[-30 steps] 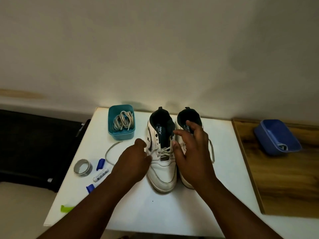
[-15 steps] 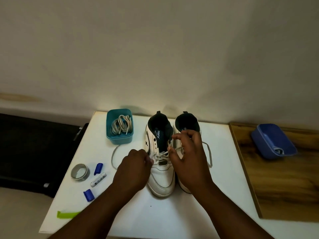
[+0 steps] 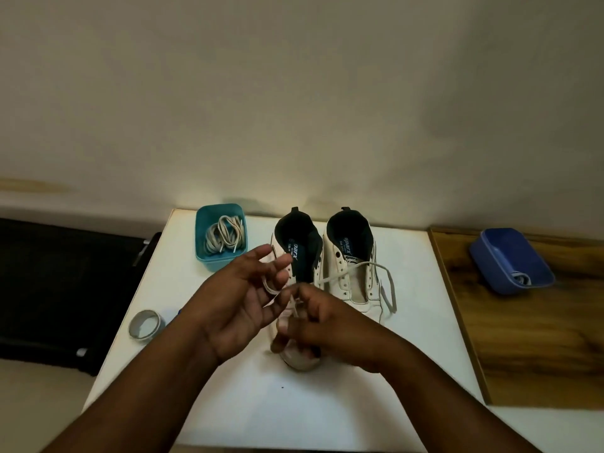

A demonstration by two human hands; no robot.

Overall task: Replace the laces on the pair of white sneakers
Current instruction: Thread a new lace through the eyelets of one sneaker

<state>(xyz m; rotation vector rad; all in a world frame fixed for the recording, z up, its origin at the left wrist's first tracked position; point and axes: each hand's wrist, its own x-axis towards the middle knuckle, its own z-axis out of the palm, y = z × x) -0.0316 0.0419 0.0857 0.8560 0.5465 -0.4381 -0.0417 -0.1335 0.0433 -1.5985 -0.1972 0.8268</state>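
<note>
Two white sneakers stand side by side on the white table (image 3: 327,403), heels toward the wall. My hands cover most of the left sneaker (image 3: 299,359). The right sneaker (image 3: 354,273) shows bare eyelets. A white lace (image 3: 387,289) lies loosely across it and trails off its right side. My right hand (image 3: 327,328) pinches this lace above the left sneaker's front. Held palm up beside it, my left hand (image 3: 238,302) has a loop of the lace round its fingers.
A teal box (image 3: 204,256) with a bundle of laces sits at the table's back left. A roll of grey tape (image 3: 145,323) lies near the left edge. On the wooden surface (image 3: 539,338) to the right stands a blue tub (image 3: 510,259).
Both hands lifted off the left sneaker's eyelets. The left hand turned palm up with the lace looped on it. The right hand moved left, drawing the lace across the right sneaker.
</note>
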